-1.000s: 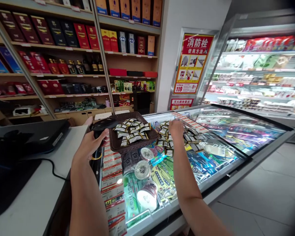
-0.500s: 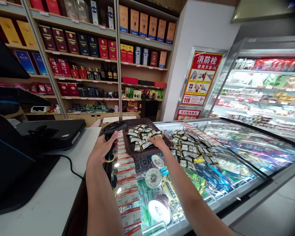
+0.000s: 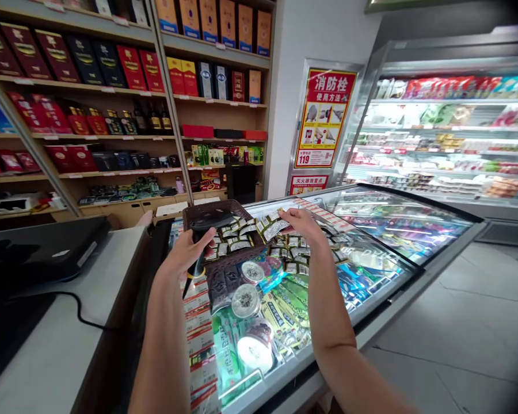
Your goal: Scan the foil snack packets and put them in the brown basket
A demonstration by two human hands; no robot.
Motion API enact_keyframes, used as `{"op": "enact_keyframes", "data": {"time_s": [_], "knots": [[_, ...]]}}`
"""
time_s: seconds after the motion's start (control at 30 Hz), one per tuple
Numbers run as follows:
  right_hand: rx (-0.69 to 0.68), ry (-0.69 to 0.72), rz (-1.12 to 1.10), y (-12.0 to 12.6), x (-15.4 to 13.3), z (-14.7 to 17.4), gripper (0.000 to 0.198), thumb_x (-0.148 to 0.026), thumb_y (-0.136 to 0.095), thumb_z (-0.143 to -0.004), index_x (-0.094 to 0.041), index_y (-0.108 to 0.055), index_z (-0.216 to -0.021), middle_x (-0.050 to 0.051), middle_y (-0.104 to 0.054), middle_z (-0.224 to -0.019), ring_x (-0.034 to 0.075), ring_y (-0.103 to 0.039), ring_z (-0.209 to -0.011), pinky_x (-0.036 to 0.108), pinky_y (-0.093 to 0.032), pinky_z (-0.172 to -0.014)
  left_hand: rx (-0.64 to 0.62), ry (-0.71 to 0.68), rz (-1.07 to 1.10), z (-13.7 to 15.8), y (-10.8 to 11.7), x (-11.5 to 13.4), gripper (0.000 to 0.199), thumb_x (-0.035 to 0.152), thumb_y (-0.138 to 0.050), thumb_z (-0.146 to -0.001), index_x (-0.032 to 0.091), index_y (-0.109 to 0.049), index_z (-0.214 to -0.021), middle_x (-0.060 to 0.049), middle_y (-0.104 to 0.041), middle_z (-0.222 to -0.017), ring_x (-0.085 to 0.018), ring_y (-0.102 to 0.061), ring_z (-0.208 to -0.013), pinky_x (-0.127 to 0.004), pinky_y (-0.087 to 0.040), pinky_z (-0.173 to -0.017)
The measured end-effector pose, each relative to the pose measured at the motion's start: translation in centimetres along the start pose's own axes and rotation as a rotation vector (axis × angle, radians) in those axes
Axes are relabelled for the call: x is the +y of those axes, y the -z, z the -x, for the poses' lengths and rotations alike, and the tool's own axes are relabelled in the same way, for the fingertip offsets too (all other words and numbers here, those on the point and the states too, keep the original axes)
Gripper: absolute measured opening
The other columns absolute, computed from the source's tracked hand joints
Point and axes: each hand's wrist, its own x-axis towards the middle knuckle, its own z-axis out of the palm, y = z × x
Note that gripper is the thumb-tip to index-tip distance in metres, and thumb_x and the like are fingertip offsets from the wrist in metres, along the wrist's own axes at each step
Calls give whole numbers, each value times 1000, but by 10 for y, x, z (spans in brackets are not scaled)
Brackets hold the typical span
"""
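Note:
My left hand (image 3: 185, 250) is wrapped round the handle of a black barcode scanner (image 3: 211, 216), its head over a brown woven basket (image 3: 191, 214). Small snack packets (image 3: 240, 244) with black and gold edges lie loosely in that basket. Between the pinched fingers of my right hand (image 3: 303, 223) is one such snack packet (image 3: 271, 226), raised above the glass to the right of the basket. Below and behind it, a spread of similar packets (image 3: 296, 253) lies on the glass top, partly hidden by my right hand and forearm.
The glass-topped freezer (image 3: 397, 253) holds tubs (image 3: 246, 300) and bagged goods. At left stands a white counter (image 3: 69, 339) with a black device (image 3: 47, 247) and a cable. Shelves of boxes (image 3: 132, 68) line the back, and a lit chiller (image 3: 440, 132) is at right.
My right hand has lifted a packet out of the basket and moved right with it. The left hand still grips the scanner. The view has turned to the right.

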Motion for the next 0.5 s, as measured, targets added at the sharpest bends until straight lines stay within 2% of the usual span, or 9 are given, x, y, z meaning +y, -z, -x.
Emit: {"op": "enact_keyframes", "data": {"time_s": [0.1, 0.2, 0.33, 0.5], "knots": [[-24, 44, -48, 12, -6, 6, 44, -54, -71, -78, -19, -48, -65, -2, -53, -64, 12, -58, -62, 28, -61, -59, -68, -26, 0, 1, -30, 6, 56, 68, -74, -63, 16, -59, -76, -2, -61, -67, -13, -58, -55, -24, -45, -50], [-50, 39, -58, 19, -13, 10, 42, -52, -71, -78, -19, -49, -64, -2, -54, -64, 13, -59, -64, 27, -60, -60, -109, -56, -50, 2, -50, 8, 53, 67, -73, -65, 16, -59, -74, -2, -61, -65, -13, -57, -55, -24, -45, -51], [-67, 25, -87, 23, -19, 11, 38, -49, -71, -79, -19, -51, -66, 0, -59, -69, 14, -61, -70, 27, -60, -61, -127, -66, -132, -1, -59, 4, 53, 67, -72, -66, 16, -60, -69, -1, -60, -63, -13, -58, -55, -25, -47, -54], [-63, 8, -102, 23, -19, 9, 37, -47, -70, -80, -19, -51, -66, -1, -56, -65, 13, -60, -69, 25, -59, -60, -145, -34, -177, -3, -64, 6, 56, 70, -74, -61, 15, -61, -66, -2, -61, -63, -14, -59, -55, -24, -45, -52]]}}
